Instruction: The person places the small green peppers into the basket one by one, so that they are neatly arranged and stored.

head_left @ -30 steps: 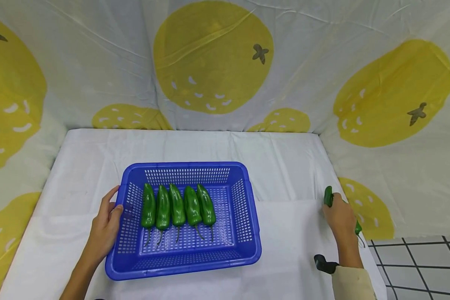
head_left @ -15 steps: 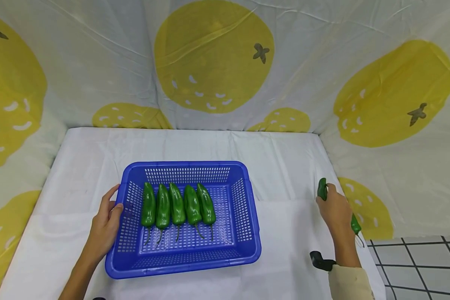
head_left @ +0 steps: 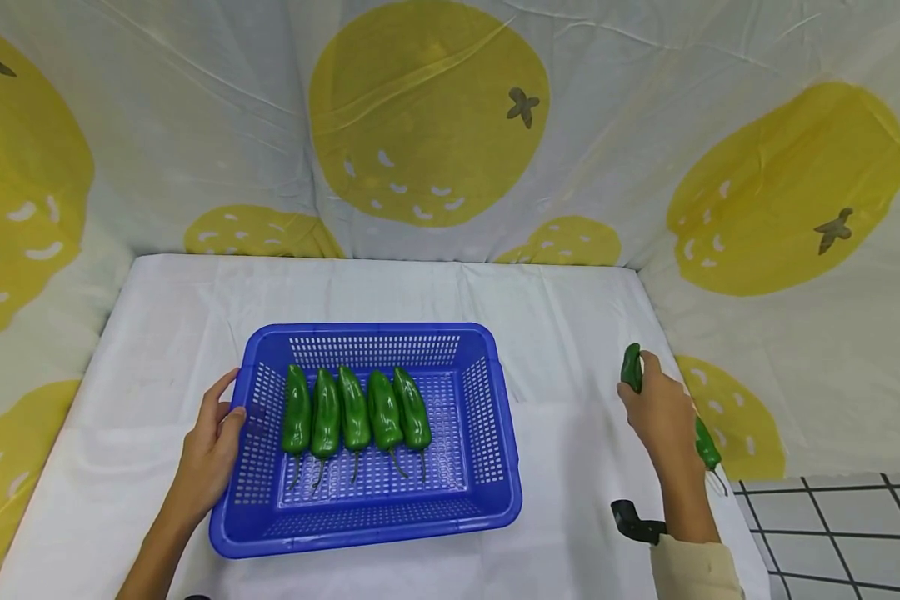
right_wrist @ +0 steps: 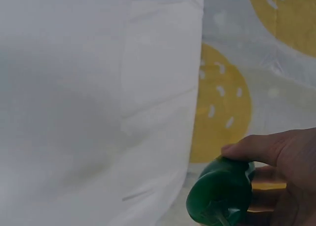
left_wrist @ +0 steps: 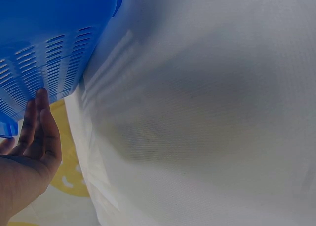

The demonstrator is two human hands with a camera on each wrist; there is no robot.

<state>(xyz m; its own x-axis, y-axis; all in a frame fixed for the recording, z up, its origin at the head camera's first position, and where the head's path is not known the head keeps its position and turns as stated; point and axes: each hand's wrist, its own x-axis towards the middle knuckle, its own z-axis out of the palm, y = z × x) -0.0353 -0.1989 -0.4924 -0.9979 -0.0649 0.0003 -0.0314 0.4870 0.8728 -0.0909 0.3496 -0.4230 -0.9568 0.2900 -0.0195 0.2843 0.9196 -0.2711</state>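
A blue plastic basket [head_left: 367, 543] stands on the white-covered table, with several green chili peppers [head_left: 354, 412] lined up inside, stems toward me. My left hand [head_left: 212, 446] grips its left rim, thumb over the edge; in the left wrist view the fingers [left_wrist: 49, 137] lie against the slotted outer wall. Over the table's right side, my right hand [head_left: 662, 412] holds another green chili pepper [head_left: 632, 368]. In the right wrist view that pepper [right_wrist: 219, 191] points its stem end at the camera, thumb on top. One more green pepper [head_left: 708, 446] lies behind the right wrist, partly hidden.
White cloth [head_left: 555, 333] covers the table. Behind and at both sides hangs a pale curtain [head_left: 607, 125] printed with yellow fruit. Beyond the table's right edge is a tiled floor [head_left: 847, 517]. A black strap piece [head_left: 633, 525] juts from the right wrist.
My right hand has moved up and to the left with its pepper, showing more of the pepper behind the wrist. The left hand and basket have stayed put.
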